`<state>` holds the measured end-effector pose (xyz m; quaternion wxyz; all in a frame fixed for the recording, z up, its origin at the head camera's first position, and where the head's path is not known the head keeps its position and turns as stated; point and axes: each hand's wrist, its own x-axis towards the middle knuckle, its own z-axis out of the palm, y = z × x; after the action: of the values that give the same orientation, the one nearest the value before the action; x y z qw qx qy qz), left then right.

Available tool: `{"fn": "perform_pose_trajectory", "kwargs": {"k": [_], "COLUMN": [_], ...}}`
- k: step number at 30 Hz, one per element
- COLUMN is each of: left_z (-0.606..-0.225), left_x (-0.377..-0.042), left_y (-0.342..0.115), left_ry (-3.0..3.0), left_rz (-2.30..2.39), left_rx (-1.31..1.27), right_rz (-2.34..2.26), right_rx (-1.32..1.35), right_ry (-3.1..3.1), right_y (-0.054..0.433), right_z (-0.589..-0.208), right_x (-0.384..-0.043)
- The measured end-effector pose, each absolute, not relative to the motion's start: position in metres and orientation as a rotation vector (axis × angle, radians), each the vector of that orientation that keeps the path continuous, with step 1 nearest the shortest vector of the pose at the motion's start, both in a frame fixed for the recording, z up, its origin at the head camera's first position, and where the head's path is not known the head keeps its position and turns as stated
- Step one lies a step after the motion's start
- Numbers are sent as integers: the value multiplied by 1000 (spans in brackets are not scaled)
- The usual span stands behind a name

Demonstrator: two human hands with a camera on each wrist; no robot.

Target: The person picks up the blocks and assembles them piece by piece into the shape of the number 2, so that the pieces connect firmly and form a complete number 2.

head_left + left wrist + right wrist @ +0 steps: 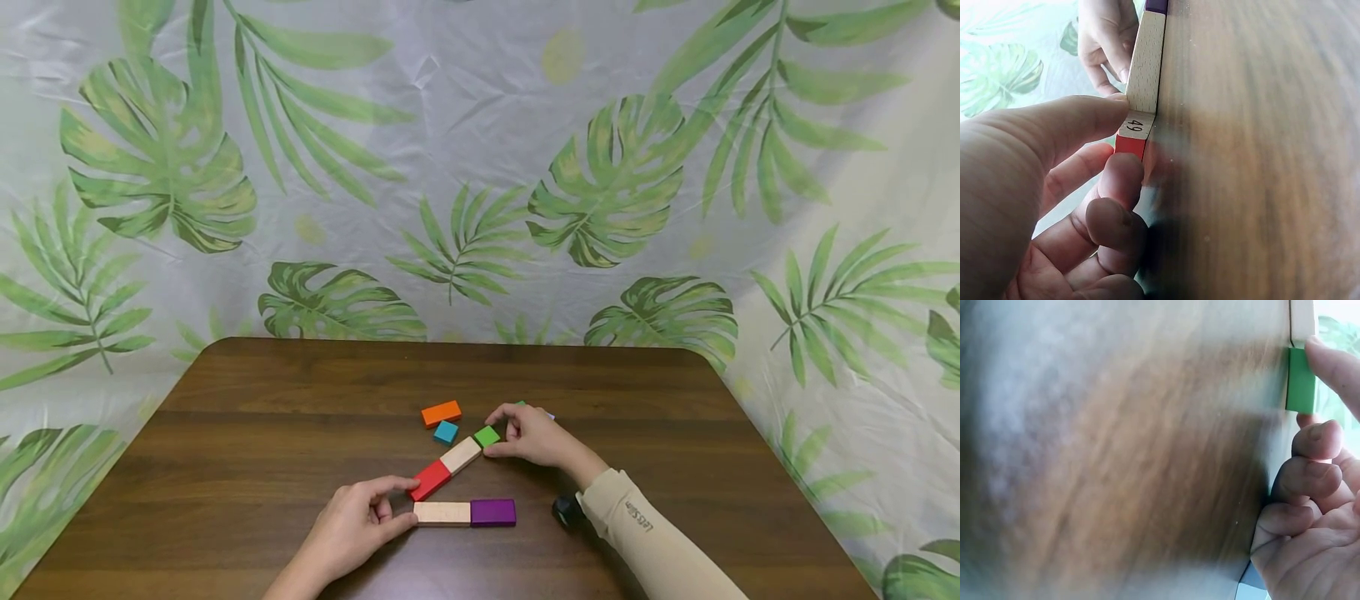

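- And the green block (487, 437) is pinched between thumb and index of the right hand (534, 435), set at the pale block's (461, 456) end.
- At the left hand (348, 521), the red block (431, 480) is touched by the index, the plain block (442, 514) by the thumb; whether either is clamped cannot be told.
- Light, level pressure seems called for, the red end being steadied.
- Left of the right grip, the blue block (446, 432) and orange block (441, 413) could be nudged.
- Nearer, by the sleeve (637, 525), a dark object (567, 511) might be bumped.
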<state>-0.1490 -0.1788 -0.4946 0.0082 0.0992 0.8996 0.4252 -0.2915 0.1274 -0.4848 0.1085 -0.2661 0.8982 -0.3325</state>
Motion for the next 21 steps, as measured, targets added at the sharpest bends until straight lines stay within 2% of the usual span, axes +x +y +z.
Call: {"fn": "perform_pose_trajectory", "kwargs": {"k": [21], "left_z": [-494], "left_x": [-149], "left_y": [-179], "left_ry": [2811], "left_rz": [1328], "left_rx": [322], "right_rz": [-1025], "right_rx": [-808], "right_ry": [2579], "right_y": [126], "right_z": [-484], "right_x": [-290]}}
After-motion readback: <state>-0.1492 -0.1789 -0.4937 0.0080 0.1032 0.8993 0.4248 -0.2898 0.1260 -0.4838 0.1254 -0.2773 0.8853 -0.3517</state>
